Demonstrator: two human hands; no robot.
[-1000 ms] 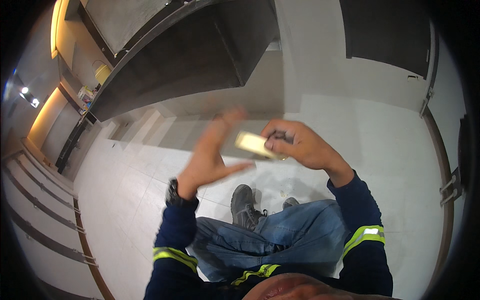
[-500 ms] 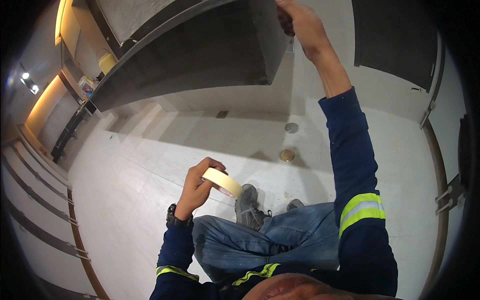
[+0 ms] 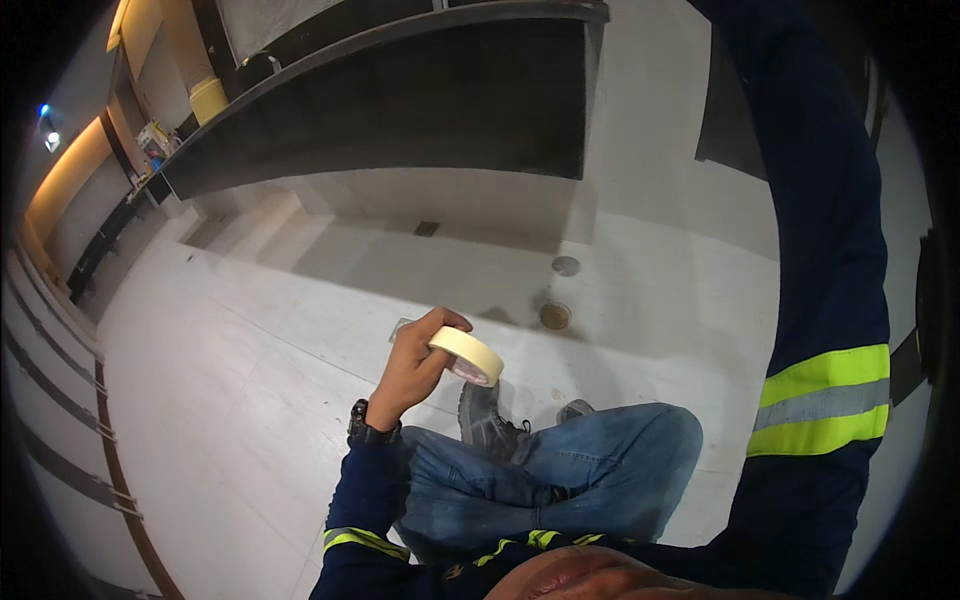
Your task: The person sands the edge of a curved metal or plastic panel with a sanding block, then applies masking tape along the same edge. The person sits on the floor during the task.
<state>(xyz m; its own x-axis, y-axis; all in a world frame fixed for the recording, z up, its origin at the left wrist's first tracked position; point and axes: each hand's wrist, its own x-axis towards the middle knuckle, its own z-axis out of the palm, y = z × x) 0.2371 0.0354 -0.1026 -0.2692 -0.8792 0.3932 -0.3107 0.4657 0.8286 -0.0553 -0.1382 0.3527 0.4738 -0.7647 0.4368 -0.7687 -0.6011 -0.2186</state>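
A roll of pale yellow masking tape (image 3: 474, 355) is in my left hand (image 3: 414, 362), with the fingers curled round one side of its ring. The roll hangs tilted in front of my knees, above my dark shoe (image 3: 484, 418). My right arm, in a dark blue sleeve (image 3: 822, 240) with a reflective band, stretches up past the top edge of the picture. That puts my right hand out of sight, so what it touches does not show.
Ahead stands a dark counter (image 3: 400, 120) with a overhanging top edge. A yellow container (image 3: 208, 101) rests toward its far left. Round floor covers (image 3: 555, 316) lie in the pale floor. Drawer fronts (image 3: 60, 400) line the left side.
My right hand has left the counter's corner and risen out of view, its arm swinging up and to the right. My left hand, still holding the tape, has shifted slightly right.
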